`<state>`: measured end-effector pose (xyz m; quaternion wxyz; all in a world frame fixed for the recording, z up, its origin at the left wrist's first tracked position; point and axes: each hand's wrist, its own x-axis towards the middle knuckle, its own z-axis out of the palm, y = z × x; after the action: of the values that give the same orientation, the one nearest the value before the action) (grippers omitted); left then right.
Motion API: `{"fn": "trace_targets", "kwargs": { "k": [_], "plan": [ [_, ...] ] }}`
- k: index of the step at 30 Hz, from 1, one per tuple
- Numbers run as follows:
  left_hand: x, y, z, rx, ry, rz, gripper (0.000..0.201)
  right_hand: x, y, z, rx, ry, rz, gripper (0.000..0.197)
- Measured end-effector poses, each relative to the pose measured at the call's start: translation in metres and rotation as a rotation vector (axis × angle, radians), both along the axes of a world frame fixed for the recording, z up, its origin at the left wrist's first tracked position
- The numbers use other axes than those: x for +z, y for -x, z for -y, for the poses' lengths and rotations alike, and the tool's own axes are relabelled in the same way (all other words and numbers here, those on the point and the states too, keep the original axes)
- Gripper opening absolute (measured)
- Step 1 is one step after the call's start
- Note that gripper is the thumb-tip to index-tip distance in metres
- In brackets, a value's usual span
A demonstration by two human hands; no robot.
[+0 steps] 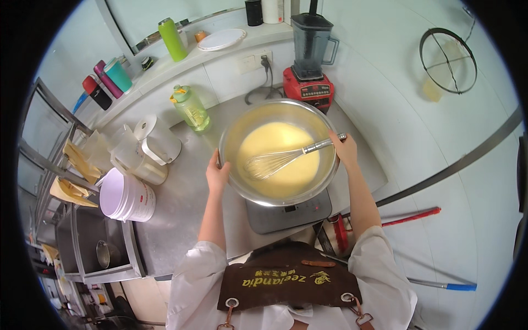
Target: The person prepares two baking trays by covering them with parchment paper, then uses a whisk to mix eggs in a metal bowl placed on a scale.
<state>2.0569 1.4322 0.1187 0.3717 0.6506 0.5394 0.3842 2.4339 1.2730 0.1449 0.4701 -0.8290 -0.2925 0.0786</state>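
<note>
A wide steel mixing bowl [234,190] with pale yellow liquid [283,135] in it is over a flat dark appliance with a control panel [291,217]; whether it rests on that is hidden. My left hand [218,171] grips the bowl's left rim, thumb on the near side. On the right rim my right hand [345,151] is closed, its fingers mostly hidden under the edge. A wire whisk [275,160] lies across the bowl, its wires in the liquid. Its metal handle runs over the right rim beside my right thumb, which seems to touch it.
A red-based blender [309,85] and a green bottle [191,110] stand behind the bowl. To the left are a lilac bucket [129,198], a white jug [158,138] and a sink [99,231]. Bottles and a white lid [221,39] line the ledge.
</note>
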Motion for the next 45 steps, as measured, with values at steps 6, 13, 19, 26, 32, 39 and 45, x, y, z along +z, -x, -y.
{"fn": "trace_targets", "kwargs": {
  "k": [6,13,19,26,32,39,45],
  "plan": [
    [0.007,0.0,0.002,0.024,-0.001,-0.042,0.061,-0.008,0.0,-0.004,0.058,-0.098,-0.145,0.049],
    [0.019,0.007,-0.005,0.02,-0.017,0.071,0.058,0.001,0.0,-0.006,0.086,-0.309,-0.17,0.043],
    [0.068,-0.001,0.004,-0.017,-0.037,0.18,0.059,0.032,-0.005,0.007,0.105,-0.405,-0.257,0.04],
    [0.111,-0.002,0.028,-0.081,0.03,0.239,0.055,0.062,0.01,0.038,0.1,-0.45,-0.34,0.04],
    [0.105,-0.003,0.036,-0.155,0.034,0.304,0.055,0.06,0.017,0.078,0.048,-0.446,-0.299,0.039],
    [0.105,-0.015,0.042,-0.369,0.044,0.348,0.056,0.052,0.054,0.15,-0.193,-0.457,-0.199,0.037],
    [0.092,-0.034,0.046,-0.686,0.073,0.389,0.055,0.056,0.136,0.245,-0.506,-0.49,-0.141,0.033]
  ]
}}
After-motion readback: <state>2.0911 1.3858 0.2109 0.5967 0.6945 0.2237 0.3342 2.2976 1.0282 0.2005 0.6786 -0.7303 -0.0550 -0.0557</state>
